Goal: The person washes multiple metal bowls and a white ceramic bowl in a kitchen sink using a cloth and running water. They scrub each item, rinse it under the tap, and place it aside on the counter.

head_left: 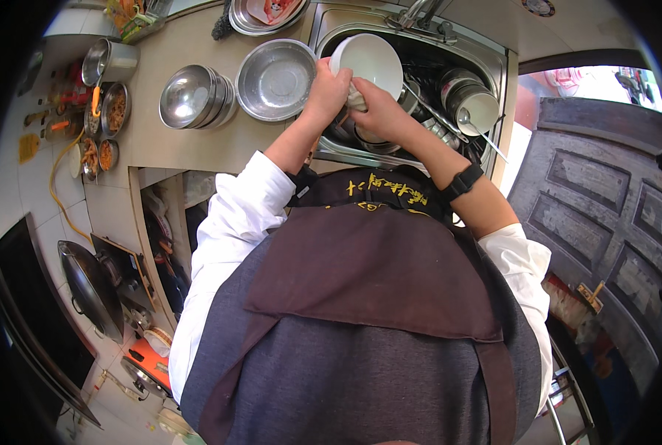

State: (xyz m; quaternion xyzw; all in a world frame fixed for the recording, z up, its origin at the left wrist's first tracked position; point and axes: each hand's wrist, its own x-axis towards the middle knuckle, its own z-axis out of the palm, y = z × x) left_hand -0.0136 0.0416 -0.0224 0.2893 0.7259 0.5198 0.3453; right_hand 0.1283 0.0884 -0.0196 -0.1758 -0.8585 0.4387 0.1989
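Over the near left part of the stainless steel sink (331, 26), a white bowl (372, 58) is tilted with its inside showing. My left hand (331, 92) grips the bowl's near left rim. A pale cloth (356, 100) is pinched in my right hand (380, 110), pressed at the bowl's near side. Bowls (478, 111), a ladle (445, 117) and a spoon (464, 115) lie in the sink to the right. Other dishes below the bowl are partly hidden by my hands.
On the counter (197, 44) left of the sink stand a metal basin (275, 80) and a stack of steel bowls (192, 97). More basins (270, 16) sit behind. A faucet (414, 16) rises at the sink's back. Far left are a saucepan (108, 61) and a wok (89, 289).
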